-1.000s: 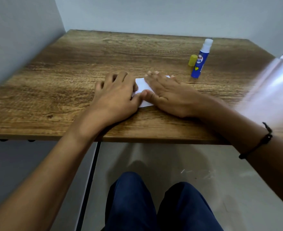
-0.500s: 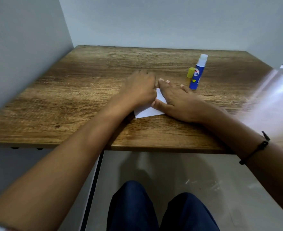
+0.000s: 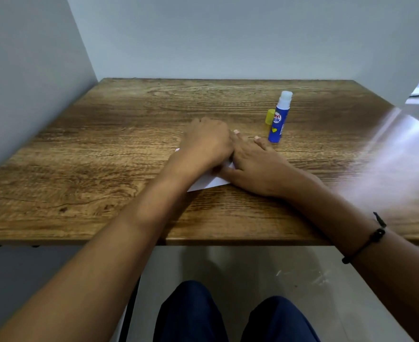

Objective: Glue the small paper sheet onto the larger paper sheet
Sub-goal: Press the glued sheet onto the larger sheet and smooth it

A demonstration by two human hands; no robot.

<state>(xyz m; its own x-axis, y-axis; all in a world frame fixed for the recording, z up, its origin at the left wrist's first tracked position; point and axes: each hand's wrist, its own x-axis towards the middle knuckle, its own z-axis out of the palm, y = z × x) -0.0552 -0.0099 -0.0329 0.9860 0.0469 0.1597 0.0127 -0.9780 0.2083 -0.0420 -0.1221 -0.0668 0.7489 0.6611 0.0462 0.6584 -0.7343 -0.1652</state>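
Observation:
White paper lies on the wooden table, mostly hidden under both hands. I cannot tell the small sheet from the larger one. My left hand presses down on the paper, its fingers hidden behind the knuckles. My right hand lies flat beside it with straight fingers on the paper's right part. A blue glue stick stands uncapped just beyond my right fingertips.
The yellow cap stands next to the glue stick on its left. Grey walls close the table at the left and back. A bright glare covers the table's right side. My knees show below the front edge.
My left hand has slid forward and to the right over the paper, up against my right hand. The right hand has stayed flat on the paper.

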